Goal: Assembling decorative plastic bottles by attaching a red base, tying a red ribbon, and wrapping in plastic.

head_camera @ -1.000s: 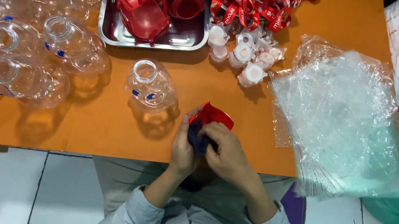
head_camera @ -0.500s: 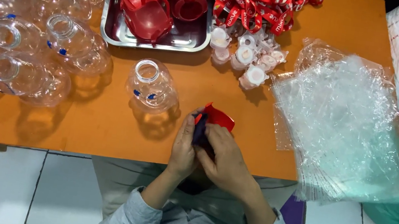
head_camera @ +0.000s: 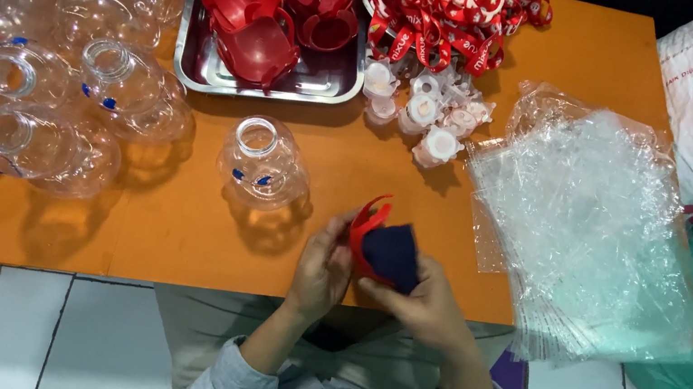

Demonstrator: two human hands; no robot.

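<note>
Both my hands meet at the near edge of the orange table (head_camera: 175,242). My left hand (head_camera: 322,269) pinches a red plastic cap piece (head_camera: 362,229) by its rim. My right hand (head_camera: 426,302) holds a dark blue pad (head_camera: 392,254) pressed against that red piece. A clear round plastic bottle (head_camera: 262,164) with blue marks stands upright just beyond my left hand, its mouth open upward.
Several clear bottles (head_camera: 41,94) crowd the left of the table. A metal tray (head_camera: 322,81) at the back holds red plastic caps (head_camera: 264,8). Red straps (head_camera: 447,8) and small white stoppers (head_camera: 422,114) lie behind, a stack of clear plastic bags (head_camera: 589,222) to the right.
My hands have turned the red piece so the dark blue pad now faces up and shows more.
</note>
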